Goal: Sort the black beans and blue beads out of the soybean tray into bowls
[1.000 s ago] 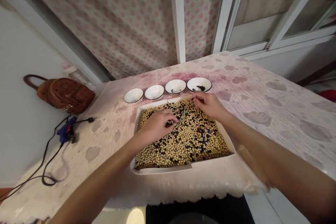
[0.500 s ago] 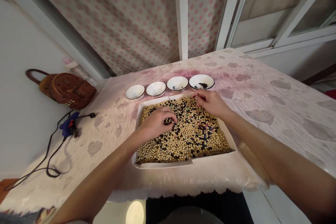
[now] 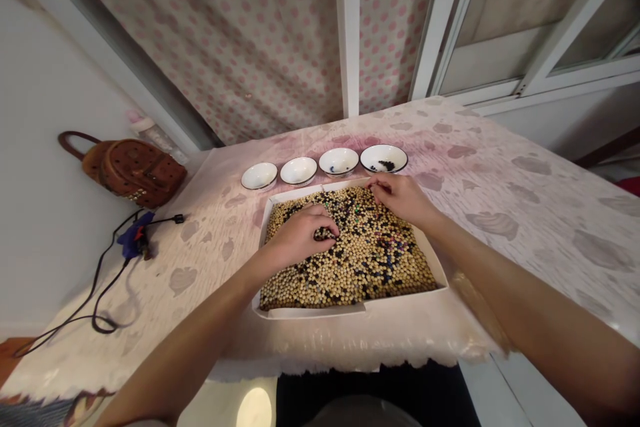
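Note:
A shallow white box (image 3: 433,255) holds soybeans (image 3: 350,267) mixed with black beans and small blue, green and pink beads or beans. Over the left half of the box, my left hand (image 3: 307,232) rests with curled fingers, thumb tip and index tip close together at the beans. What lies between them, if anything, is too small to tell. At the far right corner my right hand (image 3: 397,197) is pinched just inside the rim. Its fingertips hide whatever they hold. Behind it stands a bowl with black beans (image 3: 384,159); left of that, a bowl with a few blue pieces (image 3: 339,161).
Two more white bowls, the third (image 3: 299,171) and the leftmost (image 3: 259,176), continue the row behind the box. A brown backpack (image 3: 137,170) and a blue glue gun (image 3: 135,239) with a black cord lie at the left of the cloth-covered table (image 3: 500,193).
The view has shifted slightly. Both hands keep nearly the same places and finger poses over the box.

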